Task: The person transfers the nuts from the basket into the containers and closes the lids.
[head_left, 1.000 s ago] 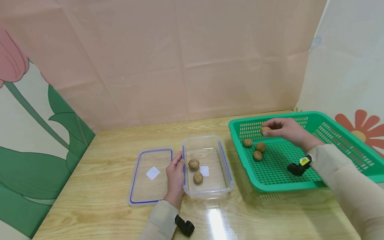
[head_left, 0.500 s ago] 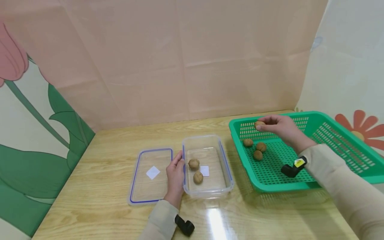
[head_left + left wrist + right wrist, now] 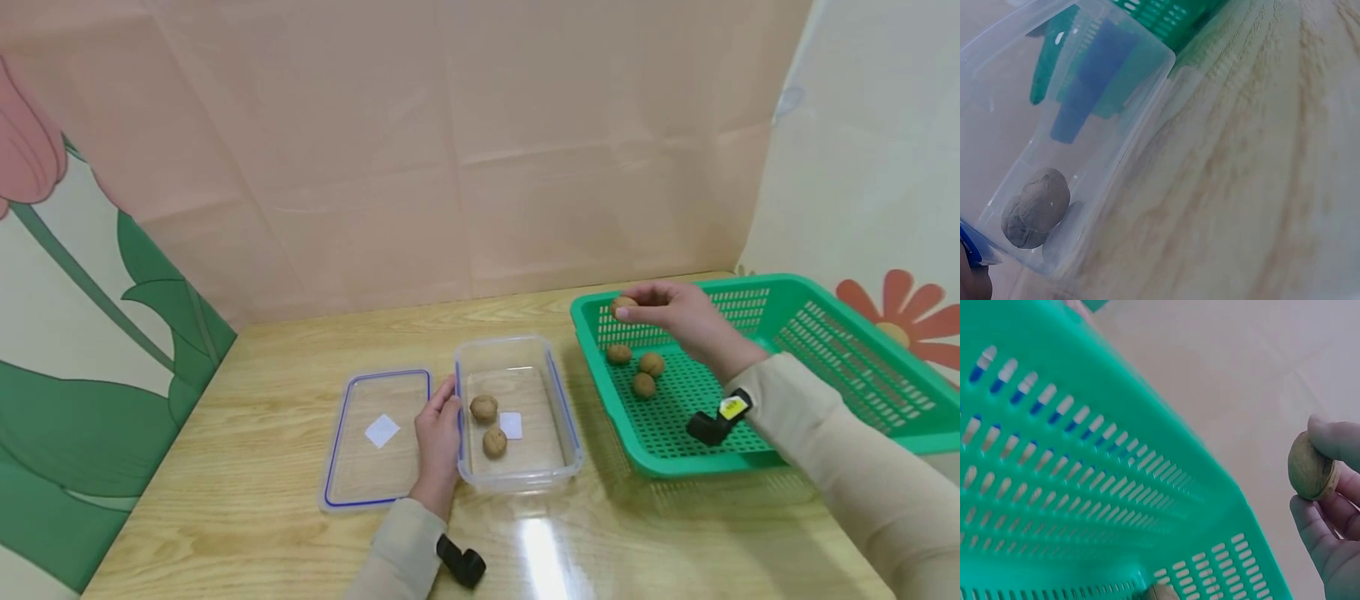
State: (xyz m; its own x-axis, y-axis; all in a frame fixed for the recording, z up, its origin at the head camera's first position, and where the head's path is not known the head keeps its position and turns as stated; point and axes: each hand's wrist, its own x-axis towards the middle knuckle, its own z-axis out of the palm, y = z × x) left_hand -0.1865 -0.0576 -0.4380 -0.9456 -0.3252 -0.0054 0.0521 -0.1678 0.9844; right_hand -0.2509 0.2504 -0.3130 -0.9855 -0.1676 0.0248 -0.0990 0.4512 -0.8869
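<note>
Between thumb and fingers, my right hand (image 3: 678, 321) pinches a walnut (image 3: 1311, 466) above the far left corner of the green basket (image 3: 637, 450). In the head view that walnut is partly covered by the fingers. My left hand (image 3: 437, 437) lies along the left wall of a clear plastic container (image 3: 566, 400), its fingers straight against the side. Two walnuts, a rear one (image 3: 483, 408) and a front one (image 3: 494, 442), lie inside the container beside a white square label. Down in the basket are three more walnuts, one (image 3: 618, 354) near the left wall and a pair (image 3: 651, 364) close together.
A clear lid with a blue seal (image 3: 345, 450) lies flat on the wooden table (image 3: 225, 467), left of the container. The basket's raised left wall stands just right of the container. A pink-covered wall (image 3: 360, 167) closes off the back.
My right hand has moved left and slightly up with the walnut, from over the basket's middle toward its far left corner. The left hand and container have stayed put.
</note>
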